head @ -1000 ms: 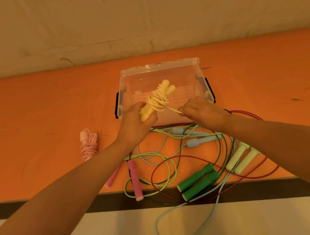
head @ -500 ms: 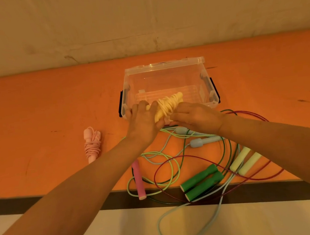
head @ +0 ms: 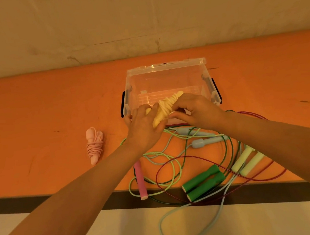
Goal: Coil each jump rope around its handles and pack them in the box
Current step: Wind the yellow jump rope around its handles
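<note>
My left hand grips the lower end of a pale yellow jump rope bundle, its cord wound round both handles. My right hand pinches the cord at the bundle's middle. Both hands hover at the near rim of the clear plastic box, which stands open on the orange table. A coiled pink rope lies to the left on the table.
Loose ropes tangle in front of the box: green handles, pale green handles, light blue handles and a pink handle. Cords hang over the table's near edge. A wall runs behind the table.
The yellow bundle came down from above the box to its near rim. My right hand moved from pulling the loose cord end to pinching the cord against the bundle.
</note>
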